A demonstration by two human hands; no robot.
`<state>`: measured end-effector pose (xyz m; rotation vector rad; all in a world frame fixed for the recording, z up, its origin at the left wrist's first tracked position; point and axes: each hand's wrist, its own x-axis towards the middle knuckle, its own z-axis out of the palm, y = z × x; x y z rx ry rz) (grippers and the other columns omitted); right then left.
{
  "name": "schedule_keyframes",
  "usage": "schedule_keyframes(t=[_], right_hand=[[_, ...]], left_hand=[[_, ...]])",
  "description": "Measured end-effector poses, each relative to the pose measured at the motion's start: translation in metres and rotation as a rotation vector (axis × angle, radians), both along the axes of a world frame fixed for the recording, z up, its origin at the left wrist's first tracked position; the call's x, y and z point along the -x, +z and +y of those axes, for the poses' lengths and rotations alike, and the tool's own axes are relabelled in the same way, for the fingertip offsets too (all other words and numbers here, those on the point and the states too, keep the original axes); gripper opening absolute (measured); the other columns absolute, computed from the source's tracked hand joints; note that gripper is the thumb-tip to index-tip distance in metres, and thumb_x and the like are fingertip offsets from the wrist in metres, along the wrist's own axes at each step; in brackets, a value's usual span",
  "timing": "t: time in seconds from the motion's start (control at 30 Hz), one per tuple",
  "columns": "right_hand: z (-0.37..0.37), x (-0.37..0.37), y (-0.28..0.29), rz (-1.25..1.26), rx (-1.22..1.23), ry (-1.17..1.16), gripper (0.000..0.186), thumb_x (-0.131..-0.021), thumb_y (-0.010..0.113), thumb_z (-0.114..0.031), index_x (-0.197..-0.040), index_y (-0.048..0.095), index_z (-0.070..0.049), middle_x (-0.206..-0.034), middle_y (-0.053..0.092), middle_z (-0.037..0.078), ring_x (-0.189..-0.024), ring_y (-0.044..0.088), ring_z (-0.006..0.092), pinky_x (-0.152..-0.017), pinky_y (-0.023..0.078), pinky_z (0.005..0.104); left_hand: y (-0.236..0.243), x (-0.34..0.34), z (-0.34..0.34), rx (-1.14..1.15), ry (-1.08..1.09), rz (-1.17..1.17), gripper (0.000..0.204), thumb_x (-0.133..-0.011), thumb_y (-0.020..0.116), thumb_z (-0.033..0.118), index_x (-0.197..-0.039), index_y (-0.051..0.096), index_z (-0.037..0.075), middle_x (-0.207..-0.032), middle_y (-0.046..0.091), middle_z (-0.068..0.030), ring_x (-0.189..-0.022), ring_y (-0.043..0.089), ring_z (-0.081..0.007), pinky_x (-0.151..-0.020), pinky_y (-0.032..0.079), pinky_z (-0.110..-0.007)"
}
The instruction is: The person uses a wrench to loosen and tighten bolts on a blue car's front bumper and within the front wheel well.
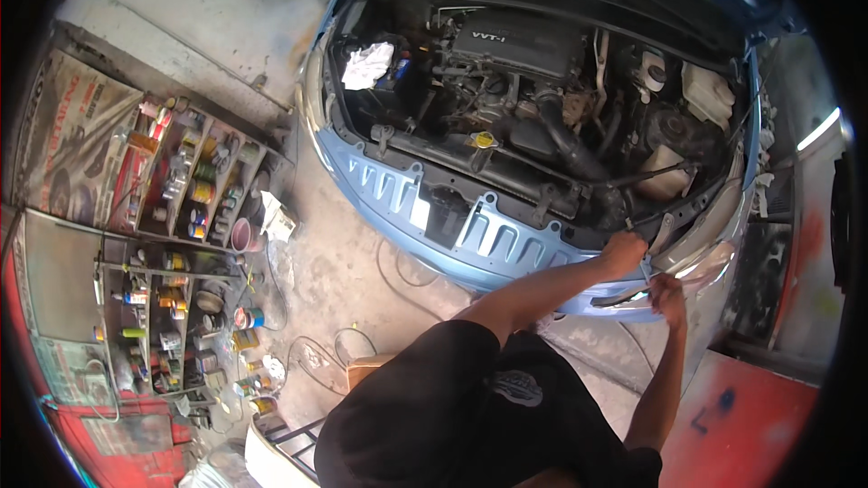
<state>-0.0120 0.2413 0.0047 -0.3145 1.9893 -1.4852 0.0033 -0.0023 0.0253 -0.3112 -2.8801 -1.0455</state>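
Both my hands are at the right front corner of a blue car with its hood up. My left hand (624,253) is closed in a fist at the inner edge of the headlight (701,258), above the blue front bumper (452,258). What it grips is too small to make out. Just below and to the right, my right hand (668,298) has its fingers bent together at the gap between bumper and headlight. Whatever lies in those fingers is hidden. My left forearm reaches across over the bumper; the right one comes up from below.
Behind the bumper lie the engine cover (524,43), a yellow radiator cap (485,140) and a battery with white crumpled paper (368,66) on it. Shelves (194,181) with several paint cans stand at left. A hose (393,276) crosses the floor. A red panel (741,416) is at lower right.
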Motion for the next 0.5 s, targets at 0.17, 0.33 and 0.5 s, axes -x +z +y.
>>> schedule_keyframes(t=[0.17,0.33,0.5], right_hand=[[-0.101,-0.099,0.007,-0.070,0.315,-0.432,0.022,-0.107,0.050,-0.025,-0.110,0.055,-0.004,-0.065,0.054,0.000,-0.048,0.053,0.0096,-0.042,0.041,0.0250],[-0.070,-0.087,-0.006,0.102,0.096,-0.369,0.023,-0.108,0.050,-0.023,-0.102,0.059,-0.004,-0.060,0.050,-0.002,-0.045,0.045,0.0061,-0.040,0.036,0.0236],[-0.029,-0.034,0.021,0.076,-0.122,-0.223,0.026,-0.101,0.056,-0.024,-0.089,0.066,-0.002,-0.058,0.051,0.000,-0.042,0.045,0.0073,-0.039,0.035,0.0241]], left_hand=[[-0.008,0.009,0.001,0.078,-0.052,-0.044,0.012,-0.079,0.065,0.012,-0.080,0.074,0.003,-0.087,0.071,-0.0188,-0.087,0.071,-0.0375,-0.079,0.057,-0.049],[-0.015,-0.001,-0.005,-0.113,-0.014,0.067,0.012,-0.081,0.064,0.013,-0.080,0.073,0.005,-0.089,0.071,-0.0168,-0.086,0.071,-0.0366,-0.078,0.057,-0.048],[-0.020,-0.003,-0.003,-0.076,0.008,0.085,0.011,-0.082,0.064,0.013,-0.081,0.072,0.005,-0.086,0.070,-0.0156,-0.084,0.071,-0.0361,-0.077,0.058,-0.047]])
